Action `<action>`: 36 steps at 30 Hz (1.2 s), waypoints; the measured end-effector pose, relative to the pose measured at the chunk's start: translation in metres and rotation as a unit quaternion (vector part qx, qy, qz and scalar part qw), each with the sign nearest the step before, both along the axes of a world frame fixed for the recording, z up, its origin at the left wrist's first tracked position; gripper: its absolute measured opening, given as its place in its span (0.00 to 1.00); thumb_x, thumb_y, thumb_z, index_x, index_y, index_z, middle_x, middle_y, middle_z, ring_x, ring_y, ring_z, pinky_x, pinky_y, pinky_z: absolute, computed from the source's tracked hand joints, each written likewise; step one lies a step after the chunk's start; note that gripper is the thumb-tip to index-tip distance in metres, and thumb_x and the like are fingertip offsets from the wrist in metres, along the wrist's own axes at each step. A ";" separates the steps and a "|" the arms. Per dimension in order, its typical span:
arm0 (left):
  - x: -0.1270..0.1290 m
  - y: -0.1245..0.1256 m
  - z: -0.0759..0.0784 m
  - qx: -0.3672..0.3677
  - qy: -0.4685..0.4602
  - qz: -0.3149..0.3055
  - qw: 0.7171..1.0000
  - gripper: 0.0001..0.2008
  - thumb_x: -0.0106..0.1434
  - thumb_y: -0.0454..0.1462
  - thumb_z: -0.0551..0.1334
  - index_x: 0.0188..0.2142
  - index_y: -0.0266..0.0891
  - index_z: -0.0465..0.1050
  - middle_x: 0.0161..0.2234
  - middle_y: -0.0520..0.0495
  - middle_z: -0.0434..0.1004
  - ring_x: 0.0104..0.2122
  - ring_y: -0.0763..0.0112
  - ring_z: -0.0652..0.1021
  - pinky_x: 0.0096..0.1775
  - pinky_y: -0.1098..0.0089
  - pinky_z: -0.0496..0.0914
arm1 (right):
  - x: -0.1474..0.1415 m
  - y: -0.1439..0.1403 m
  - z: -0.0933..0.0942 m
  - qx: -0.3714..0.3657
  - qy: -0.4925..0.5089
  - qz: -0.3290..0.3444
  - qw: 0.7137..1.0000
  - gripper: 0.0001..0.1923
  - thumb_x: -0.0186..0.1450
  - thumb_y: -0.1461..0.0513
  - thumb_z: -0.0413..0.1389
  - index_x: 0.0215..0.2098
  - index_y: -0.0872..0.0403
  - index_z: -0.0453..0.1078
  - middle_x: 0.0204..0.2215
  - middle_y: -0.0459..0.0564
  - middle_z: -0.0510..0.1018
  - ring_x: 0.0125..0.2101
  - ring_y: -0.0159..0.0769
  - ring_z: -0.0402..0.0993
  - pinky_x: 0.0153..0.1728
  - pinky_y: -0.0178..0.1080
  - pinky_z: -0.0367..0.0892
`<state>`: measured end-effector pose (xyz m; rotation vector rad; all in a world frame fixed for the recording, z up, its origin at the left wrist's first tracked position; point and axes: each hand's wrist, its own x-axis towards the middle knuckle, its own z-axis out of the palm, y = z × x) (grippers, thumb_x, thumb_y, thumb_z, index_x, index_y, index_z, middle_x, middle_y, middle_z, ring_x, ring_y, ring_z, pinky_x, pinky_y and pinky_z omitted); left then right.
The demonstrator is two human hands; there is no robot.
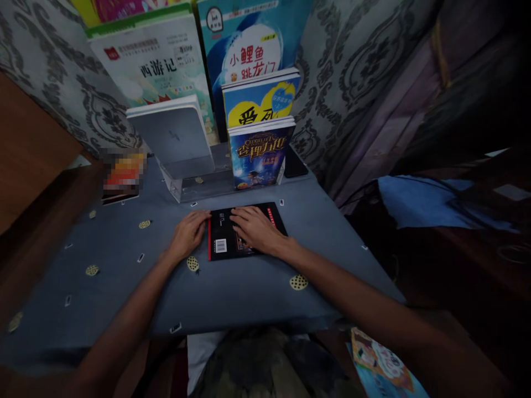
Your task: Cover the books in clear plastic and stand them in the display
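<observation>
A black book (227, 226) lies flat on the cloth-covered table in front of me, its back cover up. It has a red spine along the left side and a white barcode near the lower left corner. My right hand (255, 228) lies flat across the middle of the cover, fingers stretched out and pointing left. At the spine rests my left hand (191, 232), its fingertips touching the upper left edge and its palm down on the cloth. Neither hand is wrapped around the book. Part of the cover is hidden under my right hand.
Behind the book, a stand (199, 190) holds a grey-covered book (178, 141), a dark blue book (261, 157) and several taller picture books. A dark phone-like object (296, 166) lies right of it. A blurred orange item (123, 174) sits left. Another book (384, 365) lies below the table's edge.
</observation>
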<state>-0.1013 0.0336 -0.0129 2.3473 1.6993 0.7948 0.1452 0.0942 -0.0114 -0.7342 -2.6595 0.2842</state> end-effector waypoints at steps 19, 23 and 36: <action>-0.009 0.003 -0.008 -0.001 -0.052 0.011 0.999 0.19 0.69 0.32 0.50 0.56 0.37 0.70 0.53 0.40 0.79 0.54 0.62 0.77 0.57 0.57 0.71 | -0.032 -0.031 0.010 -0.033 -0.020 0.208 0.977 0.19 0.71 0.69 0.51 0.57 0.52 0.73 0.56 0.51 0.80 0.62 0.40 0.67 0.66 0.53 0.54; -0.009 0.003 -0.010 0.008 -0.060 0.009 0.998 0.19 0.69 0.33 0.51 0.55 0.38 0.71 0.53 0.41 0.79 0.53 0.61 0.77 0.57 0.56 0.71 | -0.028 -0.036 0.011 -0.053 -0.003 0.244 0.968 0.19 0.71 0.70 0.52 0.56 0.52 0.73 0.54 0.53 0.81 0.61 0.40 0.69 0.65 0.52 0.55; -0.008 0.000 -0.009 0.020 -0.036 -0.002 0.999 0.20 0.69 0.31 0.50 0.57 0.40 0.70 0.52 0.42 0.79 0.53 0.62 0.77 0.56 0.57 0.71 | -0.022 -0.039 0.001 -0.081 0.021 0.246 0.966 0.19 0.74 0.68 0.49 0.60 0.52 0.70 0.61 0.53 0.75 0.64 0.34 0.67 0.67 0.48 0.54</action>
